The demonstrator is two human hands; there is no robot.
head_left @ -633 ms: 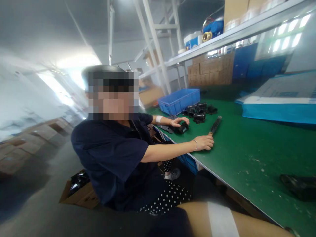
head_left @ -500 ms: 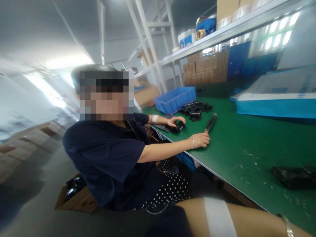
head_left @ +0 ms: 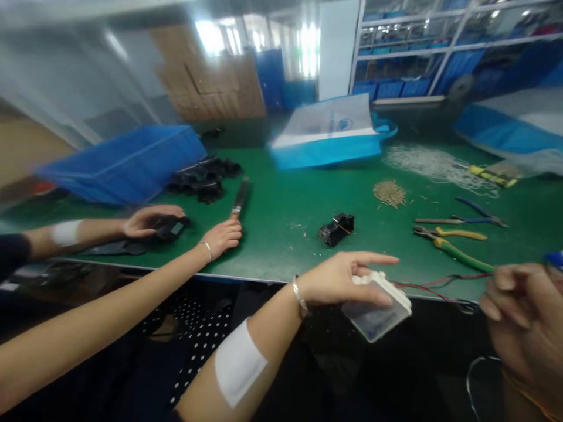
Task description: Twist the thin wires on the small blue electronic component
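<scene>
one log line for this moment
left hand: holds clear box | right hand: curled, hold unclear | table: black part, pliers

Your left hand (head_left: 347, 281): forearm stretched forward, white patch (head_left: 240, 363) on the forearm, bracelet (head_left: 299, 296) at the wrist, palm down, index finger straight out, other fingers clamped in a grip. Your right hand (head_left: 521, 316): at the right edge, blurred, fingers curled into a pinch.
</scene>
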